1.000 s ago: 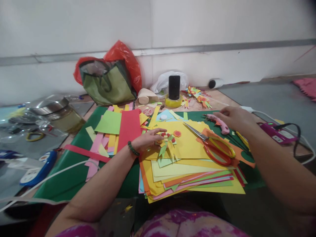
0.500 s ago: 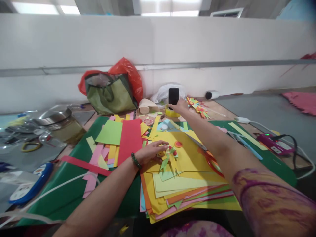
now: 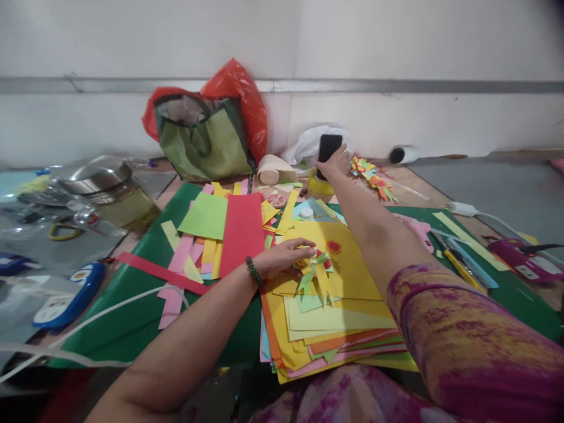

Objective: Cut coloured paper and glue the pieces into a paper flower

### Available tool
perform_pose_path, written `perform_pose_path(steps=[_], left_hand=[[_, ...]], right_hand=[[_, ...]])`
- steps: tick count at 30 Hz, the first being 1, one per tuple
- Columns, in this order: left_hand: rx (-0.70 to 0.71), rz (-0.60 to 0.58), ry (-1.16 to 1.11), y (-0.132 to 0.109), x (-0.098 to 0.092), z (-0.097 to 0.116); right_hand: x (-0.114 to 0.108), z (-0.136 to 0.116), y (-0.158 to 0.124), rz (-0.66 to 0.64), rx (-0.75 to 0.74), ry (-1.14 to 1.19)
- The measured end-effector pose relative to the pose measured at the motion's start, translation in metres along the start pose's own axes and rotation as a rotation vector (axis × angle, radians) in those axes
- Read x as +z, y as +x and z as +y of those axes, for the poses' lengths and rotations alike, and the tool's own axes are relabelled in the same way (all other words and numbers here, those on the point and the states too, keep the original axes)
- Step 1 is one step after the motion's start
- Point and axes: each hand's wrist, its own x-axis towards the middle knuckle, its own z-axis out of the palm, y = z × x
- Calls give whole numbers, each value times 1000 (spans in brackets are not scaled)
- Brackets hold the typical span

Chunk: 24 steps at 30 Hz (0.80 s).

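My left hand (image 3: 286, 257), with a dark beaded bracelet on its wrist, rests at a small paper flower (image 3: 315, 270) with green and yellow ribbon tails. Its fingers are stretched out, and its underside is hidden. The flower lies on a stack of coloured paper sheets (image 3: 343, 317), yellow on top. A red-orange paper disc (image 3: 333, 247) is just beyond. At the back, my right hand (image 3: 335, 164) is closed round the lower part of an upright black smartphone (image 3: 329, 147). Under the phone is a round yellow object (image 3: 321, 186), possibly a tape roll.
Red paper (image 3: 245, 235) and light green paper (image 3: 204, 216) lie left on the green mat (image 3: 118, 317). A green bag (image 3: 205, 141) and a glass jar (image 3: 118, 200) stand behind. Finished paper flowers (image 3: 374, 179), a yellow cutter (image 3: 465, 270) and a purple device (image 3: 520, 257) are at right.
The view has tilted down and shifted left. My right hand has closed further round the phone, which now leans. My left hand stays at the paper flower. The scissors are now hidden behind my right arm.
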Motion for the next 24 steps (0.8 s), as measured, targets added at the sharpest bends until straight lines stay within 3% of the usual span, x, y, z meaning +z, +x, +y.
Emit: perform_pose_path(steps=[8,14,17,24], left_hand=[[-8,-40,-14,1,-3,-2],[-2,-23,5,0,-2,-1],[-15,-37,-13,0,-2,-1],[-8,-33,-22,1,-2,-2]], right_hand=[[-19,-2,-7,-10,-17,-9],[-29,27,11,-255,-119,188],[-31,36,23,-309,-150,207],[-23,39,39,-297,-130,175]])
